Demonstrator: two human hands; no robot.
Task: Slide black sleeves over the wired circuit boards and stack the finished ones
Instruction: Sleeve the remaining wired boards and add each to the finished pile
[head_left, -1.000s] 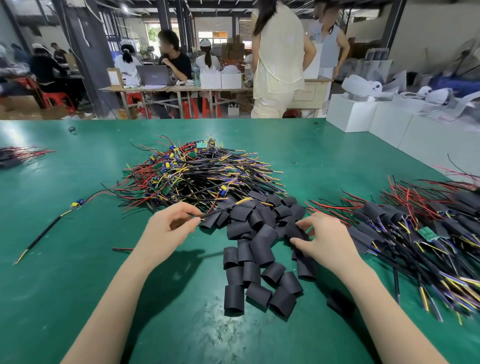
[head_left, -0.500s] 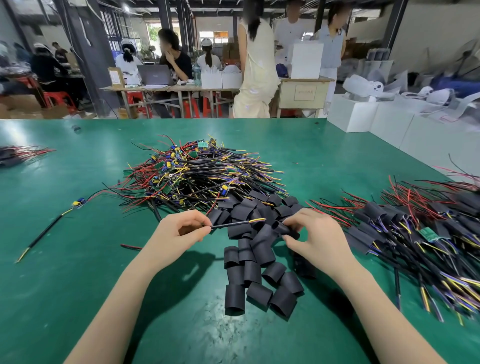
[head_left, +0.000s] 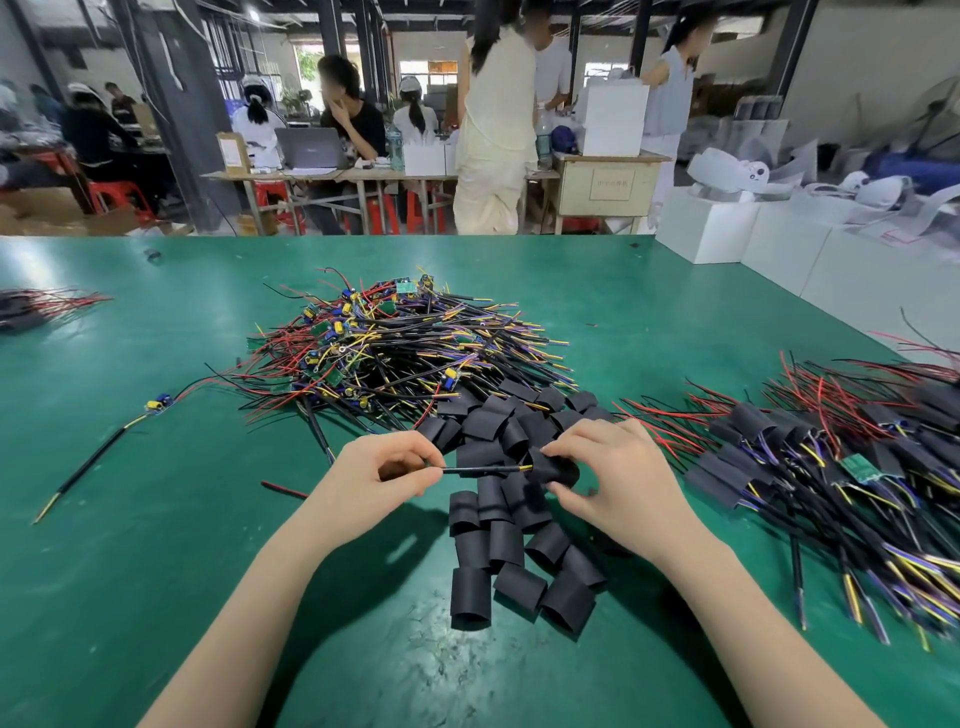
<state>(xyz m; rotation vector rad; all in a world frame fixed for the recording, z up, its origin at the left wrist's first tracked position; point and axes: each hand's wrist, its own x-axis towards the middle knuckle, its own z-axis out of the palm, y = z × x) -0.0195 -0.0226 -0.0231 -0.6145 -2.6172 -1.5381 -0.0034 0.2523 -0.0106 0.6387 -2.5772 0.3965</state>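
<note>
Your green table (head_left: 156, 597) has a smooth mat surface, scuffed and shiny near its front edge. At its middle lies the big tangled heap of wired circuit boards (head_left: 395, 353): thin red, black, yellow and purple leads with small green boards among them. Along the right edge sits the stack of finished ones (head_left: 831, 478), each board wrapped in matte black tubing with its leads fanning out. Between the two, running toward the front edge, is the loose pile of black sleeves (head_left: 509, 551), short flattened tubes of dull plastic, some standing on end. One single wired board (head_left: 156, 404) lies alone toward the left edge.

Your left hand (head_left: 379, 478) has its fingers curled tight, thumb and forefinger pinching a thin black cable (head_left: 483, 470) with yellow tips that points right. Your right hand (head_left: 613, 478) curls its fingers and thumb round one black sleeve (head_left: 558, 470), held just above the pile, its mouth meeting the cable's tip.
</note>
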